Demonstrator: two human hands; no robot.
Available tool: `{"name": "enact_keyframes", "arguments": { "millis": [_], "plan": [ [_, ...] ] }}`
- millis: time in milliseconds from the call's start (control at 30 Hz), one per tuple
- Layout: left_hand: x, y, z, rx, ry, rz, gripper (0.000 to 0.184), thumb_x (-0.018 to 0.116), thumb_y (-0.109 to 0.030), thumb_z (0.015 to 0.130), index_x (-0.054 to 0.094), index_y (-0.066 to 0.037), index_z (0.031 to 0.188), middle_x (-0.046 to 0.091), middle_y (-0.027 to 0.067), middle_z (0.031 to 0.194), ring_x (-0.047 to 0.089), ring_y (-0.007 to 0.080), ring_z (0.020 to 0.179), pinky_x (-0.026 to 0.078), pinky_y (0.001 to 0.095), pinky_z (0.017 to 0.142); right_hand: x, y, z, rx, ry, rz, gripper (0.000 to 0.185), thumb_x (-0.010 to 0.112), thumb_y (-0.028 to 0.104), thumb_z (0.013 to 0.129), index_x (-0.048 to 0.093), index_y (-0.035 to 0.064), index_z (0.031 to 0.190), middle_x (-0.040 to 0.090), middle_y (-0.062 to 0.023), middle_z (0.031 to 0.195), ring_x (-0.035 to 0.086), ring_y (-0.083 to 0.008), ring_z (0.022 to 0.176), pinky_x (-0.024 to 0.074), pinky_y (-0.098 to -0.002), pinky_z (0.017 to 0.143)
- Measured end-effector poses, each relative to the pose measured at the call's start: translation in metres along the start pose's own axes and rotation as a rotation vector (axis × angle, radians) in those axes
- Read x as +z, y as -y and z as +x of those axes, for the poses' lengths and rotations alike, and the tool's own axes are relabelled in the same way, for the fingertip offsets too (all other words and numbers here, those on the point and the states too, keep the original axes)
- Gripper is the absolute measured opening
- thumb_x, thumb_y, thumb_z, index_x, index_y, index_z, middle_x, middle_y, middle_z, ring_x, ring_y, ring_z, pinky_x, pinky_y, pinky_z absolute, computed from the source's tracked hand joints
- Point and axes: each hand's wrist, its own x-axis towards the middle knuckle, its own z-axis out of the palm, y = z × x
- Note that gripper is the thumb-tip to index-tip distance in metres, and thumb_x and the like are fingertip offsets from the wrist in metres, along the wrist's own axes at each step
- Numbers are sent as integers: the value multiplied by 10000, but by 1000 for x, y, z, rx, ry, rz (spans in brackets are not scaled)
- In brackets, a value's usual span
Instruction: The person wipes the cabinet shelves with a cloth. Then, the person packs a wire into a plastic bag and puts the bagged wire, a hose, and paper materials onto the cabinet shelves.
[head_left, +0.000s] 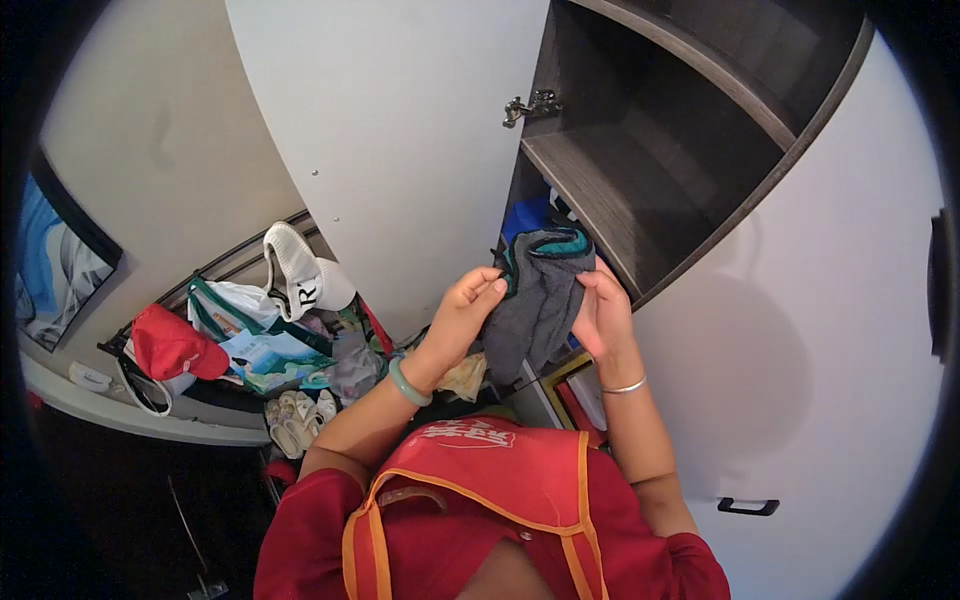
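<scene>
Between my two hands hangs a dark grey cloth garment (535, 300) with teal and black edging at its top. My left hand (472, 302) pinches its left edge between thumb and fingers. At the opposite edge, my right hand (603, 308) grips the cloth, with some fingertips hidden behind it. The garment is held up in front of the open cupboard, and its lower part droops in folds. I cannot make out its exact kind. Something blue (526, 217) lies in the cupboard just behind it.
A dark wooden shelf (640, 190) is at the upper right, beside an open white cupboard door (400, 130). On the left, a rack holds a red cap (175, 342), a white cap (300, 275) and several bags. Shoes (298, 420) stand below. A closed white door (800, 350) is at right.
</scene>
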Motion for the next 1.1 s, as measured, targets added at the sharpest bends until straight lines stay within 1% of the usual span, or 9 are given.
{"name": "enact_keyframes", "arguments": {
  "millis": [167, 233, 367, 500, 633, 767, 833, 933, 1100],
  "plan": [
    [-5, -14, 2, 61, -136, -112, 152, 477, -148, 899, 520, -24, 975, 573, 6, 886, 523, 61, 802, 425, 203, 737, -24, -11, 5, 0, -46, -66, 357, 368, 20, 791, 467, 2, 1133, 544, -107, 1113, 512, -213, 1028, 382, -372, 917],
    [-8, -12, 4, 77, -152, -124, 145, 479, -141, 895, 515, -30, 980, 575, 9, 888, 527, 65, 805, 427, 206, 737, -48, -22, 8, 65, -161, -339, 344, 378, 24, 803, 468, 17, 1135, 516, -85, 1143, 469, -176, 1082, 379, -370, 917],
    [-12, -1, 5, 66, -181, -105, 134, 480, -134, 893, 514, -35, 976, 574, 12, 891, 523, 64, 812, 427, 206, 732, -43, -39, -1, 150, -329, -512, 415, 426, 230, 912, 380, -6, 1250, 465, -91, 1201, 501, -223, 1015, 450, -375, 833],
    [-2, 17, 1, -50, -164, -107, 133, 488, -134, 893, 508, -41, 985, 568, 2, 883, 512, 53, 812, 425, 204, 731, -25, -52, -10, 245, -124, -378, 533, 433, 372, 909, 337, -3, 1275, 414, -82, 1244, 459, -204, 1073, 435, -379, 827],
    [4, 25, -5, -55, -114, 53, 167, 508, -166, 891, 500, -48, 1008, 549, -27, 850, 490, 31, 778, 406, 187, 692, -36, -69, -5, 148, -41, -430, 314, 489, 192, 902, 484, -3, 1149, 546, -40, 1042, 503, -104, 914, 400, -236, 812],
    [-18, 12, 0, 55, -247, 79, 184, 472, -218, 906, 503, -55, 986, 548, -34, 833, 494, 41, 736, 407, 191, 667, -55, -63, -1, 85, -251, -548, 449, 476, 198, 903, 372, -28, 1278, 465, -105, 1234, 437, -159, 1102, 320, -271, 953],
    [-23, -12, -5, 63, -340, 115, 185, 456, -218, 912, 503, -54, 984, 554, -35, 827, 503, 47, 741, 411, 196, 668, -57, -55, -5, -25, -315, -549, 407, 484, 235, 902, 429, 25, 1246, 544, -31, 1071, 502, -96, 854, 405, -210, 739],
    [-57, -13, -11, 101, -416, 185, 138, 471, -175, 906, 519, -58, 959, 560, -26, 828, 508, 53, 750, 412, 198, 676, -101, -54, -7, -164, -259, -1024, 357, 433, 296, 918, 481, 84, 1202, 521, -4, 957, 470, -97, 749, 447, -253, 684],
    [-109, -4, -25, 131, -510, 286, 134, 469, -156, 905, 516, -33, 931, 543, -21, 786, 491, 50, 705, 408, 197, 652, -141, -64, -16, -76, -305, -1149, 345, 424, 302, 920, 485, 92, 1186, 538, -9, 970, 510, -115, 796, 481, -303, 636]
  ]
}}
